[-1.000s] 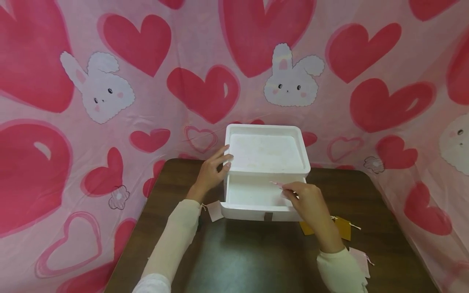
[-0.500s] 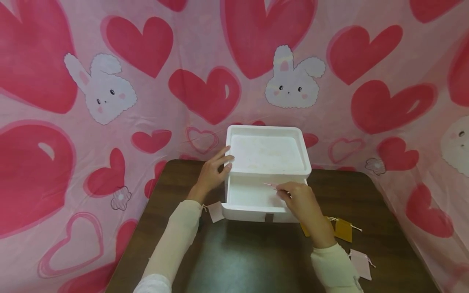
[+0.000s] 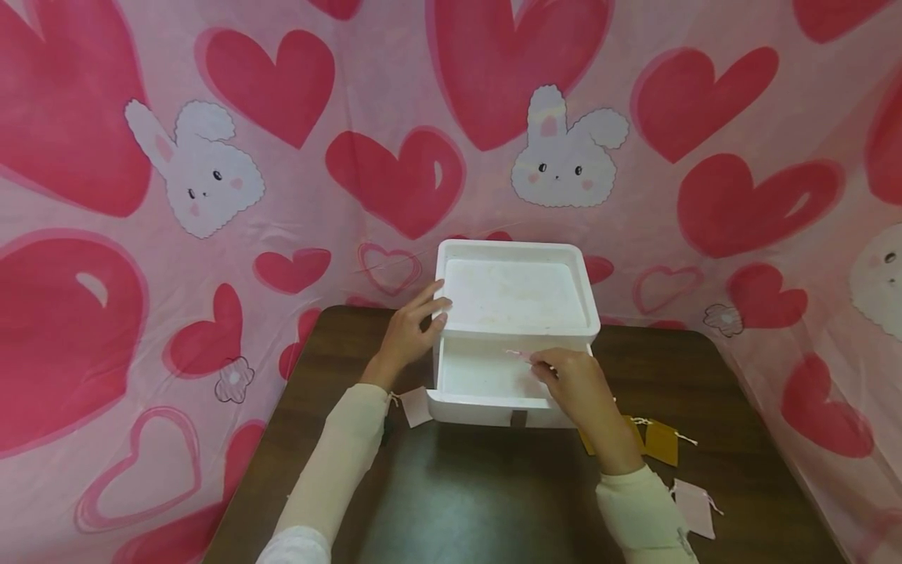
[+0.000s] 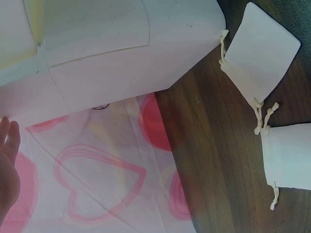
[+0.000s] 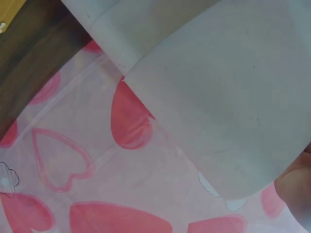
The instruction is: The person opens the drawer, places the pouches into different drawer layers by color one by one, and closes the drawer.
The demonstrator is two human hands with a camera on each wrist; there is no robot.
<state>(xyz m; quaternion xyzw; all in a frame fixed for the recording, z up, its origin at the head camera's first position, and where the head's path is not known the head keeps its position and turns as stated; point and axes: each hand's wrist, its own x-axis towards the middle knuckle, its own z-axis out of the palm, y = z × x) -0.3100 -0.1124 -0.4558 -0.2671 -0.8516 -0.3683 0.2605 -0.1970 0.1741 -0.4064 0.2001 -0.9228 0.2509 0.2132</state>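
Note:
A white box (image 3: 517, 294) with a shallow tray top stands on the table, its lower drawer (image 3: 472, 372) pulled out toward me. My left hand (image 3: 409, 333) rests with extended fingers against the box's left side. Over the right part of the drawer, my right hand (image 3: 574, 380) pinches what looks like a small pink drawstring pouch (image 3: 524, 356). A pale cord sticks out to the left; most of the pouch is hidden by the fingers. Only the edges of my left hand (image 4: 8, 165) and right hand (image 5: 294, 189) show in the wrist views.
A pink pouch (image 3: 416, 406) lies by the drawer's left front corner; the left wrist view shows two pale pouches (image 4: 262, 53) there. To the right lie a mustard pouch (image 3: 661, 443), another partly behind my forearm, and a pink pouch (image 3: 694, 509). A heart-patterned cloth (image 3: 395, 180) hangs behind.
My right hand has shifted slightly left over the drawer with the pink pouch, then nearly stopped. The left hand keeps its place on the box, and the drawer stays out.

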